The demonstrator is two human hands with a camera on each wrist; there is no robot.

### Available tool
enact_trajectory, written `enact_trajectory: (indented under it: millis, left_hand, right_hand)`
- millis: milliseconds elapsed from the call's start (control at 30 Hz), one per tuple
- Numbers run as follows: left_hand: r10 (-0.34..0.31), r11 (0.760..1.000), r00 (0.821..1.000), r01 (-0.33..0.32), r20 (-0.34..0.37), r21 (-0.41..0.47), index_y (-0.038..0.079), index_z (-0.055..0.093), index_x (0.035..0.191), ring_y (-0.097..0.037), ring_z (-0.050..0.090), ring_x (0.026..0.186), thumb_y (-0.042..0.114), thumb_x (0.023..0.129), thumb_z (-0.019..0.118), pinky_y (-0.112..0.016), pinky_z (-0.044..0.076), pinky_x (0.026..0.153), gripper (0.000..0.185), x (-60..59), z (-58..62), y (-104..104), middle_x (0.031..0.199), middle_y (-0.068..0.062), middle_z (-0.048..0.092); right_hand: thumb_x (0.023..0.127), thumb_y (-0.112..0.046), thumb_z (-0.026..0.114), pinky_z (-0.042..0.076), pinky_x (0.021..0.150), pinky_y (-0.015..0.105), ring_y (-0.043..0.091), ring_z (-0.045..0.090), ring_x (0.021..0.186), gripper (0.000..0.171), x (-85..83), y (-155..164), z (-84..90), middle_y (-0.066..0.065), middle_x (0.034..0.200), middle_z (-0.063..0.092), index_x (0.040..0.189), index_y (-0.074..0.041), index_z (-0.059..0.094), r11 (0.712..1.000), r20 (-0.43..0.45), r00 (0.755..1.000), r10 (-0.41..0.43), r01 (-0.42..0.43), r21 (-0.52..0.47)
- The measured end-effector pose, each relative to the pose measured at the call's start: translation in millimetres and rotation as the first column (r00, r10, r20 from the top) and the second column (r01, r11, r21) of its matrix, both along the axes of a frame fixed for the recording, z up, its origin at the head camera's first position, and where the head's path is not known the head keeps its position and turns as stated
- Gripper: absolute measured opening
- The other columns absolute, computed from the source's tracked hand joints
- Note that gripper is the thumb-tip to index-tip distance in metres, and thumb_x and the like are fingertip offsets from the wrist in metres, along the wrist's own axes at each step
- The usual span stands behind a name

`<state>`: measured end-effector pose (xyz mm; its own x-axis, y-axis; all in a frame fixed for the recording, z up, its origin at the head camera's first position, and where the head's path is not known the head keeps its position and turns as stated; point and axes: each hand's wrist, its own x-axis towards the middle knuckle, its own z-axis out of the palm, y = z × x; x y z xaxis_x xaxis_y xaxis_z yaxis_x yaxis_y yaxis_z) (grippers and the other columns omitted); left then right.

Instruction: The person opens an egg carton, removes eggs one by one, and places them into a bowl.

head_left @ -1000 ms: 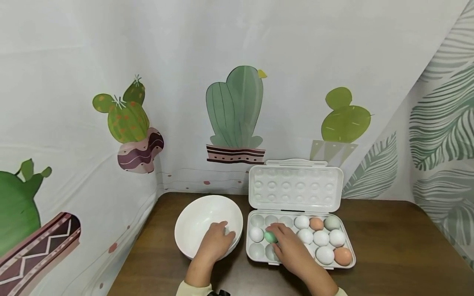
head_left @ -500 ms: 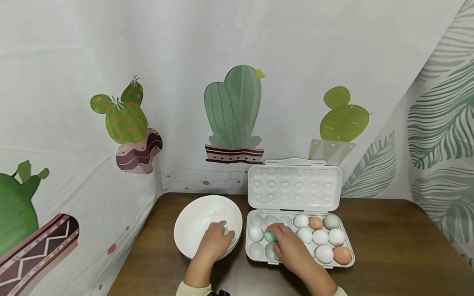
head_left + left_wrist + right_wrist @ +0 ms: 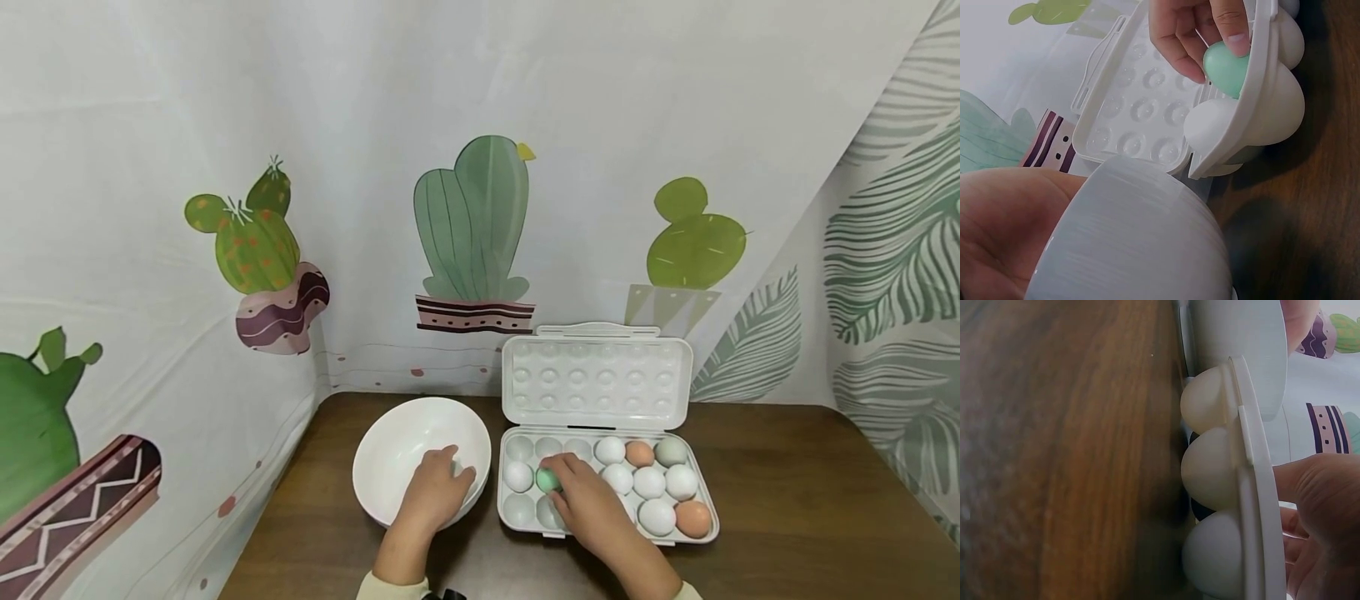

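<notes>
The upright lid (image 3: 596, 372) walls off the carton (image 3: 517, 523) from behind; the bowl (image 3: 390, 446) crowds its left. Bare worktop (image 3: 795, 500) lies open to the right and front.

1. The bowl (image 3: 408, 446) sits under the left hand (image 3: 435, 492), on the table (image 3: 787, 500).
2. The egg box (image 3: 517, 521) lies just right of the bowl, under the right hand (image 3: 592, 504).
3. The lid (image 3: 596, 375) stands behind the right hand.
4. Eggs (image 3: 652, 483) fill the cups right of that hand.
5. One egg (image 3: 547, 479) is at its fingertips.
</notes>
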<state>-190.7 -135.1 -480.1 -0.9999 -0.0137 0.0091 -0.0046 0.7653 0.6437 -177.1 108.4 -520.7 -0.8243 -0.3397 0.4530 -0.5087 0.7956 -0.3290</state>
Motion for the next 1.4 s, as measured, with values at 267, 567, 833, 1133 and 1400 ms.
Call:
enact_trajectory:
  millis: [267,567,833,1133,1400]
  left_hand:
    - [0.002,1.000,1.000,-0.002,0.010,0.001,-0.007,0.060,0.132,-0.050,0.055,0.125,0.024,0.092,0.062,-0.060,0.044,0.105,0.051,0.7,5.7,1,0.132,-0.033,0.057]
    - [0.023,1.000,1.000,-0.023,0.018,-0.004,-0.004,0.061,0.132,-0.051,0.056,0.124,0.026,0.092,0.063,-0.061,0.045,0.103,0.051,2.7,6.0,1,0.132,-0.032,0.058]
    - [0.058,0.998,0.998,-0.058,-0.029,-0.007,-0.002,0.062,0.132,-0.050,0.055,0.125,0.026,0.091,0.064,-0.063,0.046,0.100,0.049,4.1,9.8,3,0.133,-0.029,0.059]
    - [0.104,0.994,0.981,-0.095,-0.165,0.061,0.003,0.068,0.122,-0.042,0.061,0.117,0.023,0.090,0.068,-0.055,0.048,0.099,0.038,5.1,17.0,5,0.121,-0.021,0.066]
    - [0.085,0.988,0.969,-0.052,-0.231,0.143,0.007,0.071,0.116,-0.021,0.067,0.095,0.019,0.091,0.067,-0.037,0.053,0.083,0.028,5.8,23.3,12,0.102,-0.005,0.069]
  right_hand:
    - [0.082,-0.009,0.080,0.055,0.091,0.038,0.021,0.065,0.105,0.042,-1.1,1,2.0,0.004,0.113,0.064,0.122,-0.009,0.066,1.000,0.017,1.000,-0.004,0.004,0.014]
    - [0.082,-0.009,0.080,0.055,0.090,0.037,0.019,0.064,0.102,0.042,-0.8,2,2.4,0.004,0.110,0.064,0.121,-0.008,0.067,1.000,-0.008,1.000,-0.001,0.001,-0.004]
    - [0.084,-0.014,0.080,0.056,0.087,0.036,0.017,0.066,0.100,0.041,-0.7,3,5.1,0.003,0.111,0.064,0.122,-0.009,0.066,0.999,-0.030,0.999,0.012,-0.013,-0.037]
    - [0.089,-0.019,0.076,0.057,0.087,0.037,0.019,0.067,0.104,0.042,-1.2,4,11.4,0.001,0.120,0.062,0.129,-0.012,0.063,0.996,-0.022,0.999,0.025,-0.026,-0.089]
    - [0.087,-0.017,0.078,0.058,0.086,0.035,0.017,0.067,0.104,0.045,-0.4,5,16.2,0.001,0.120,0.061,0.129,-0.010,0.063,0.986,-0.143,0.988,0.054,-0.075,-0.150]
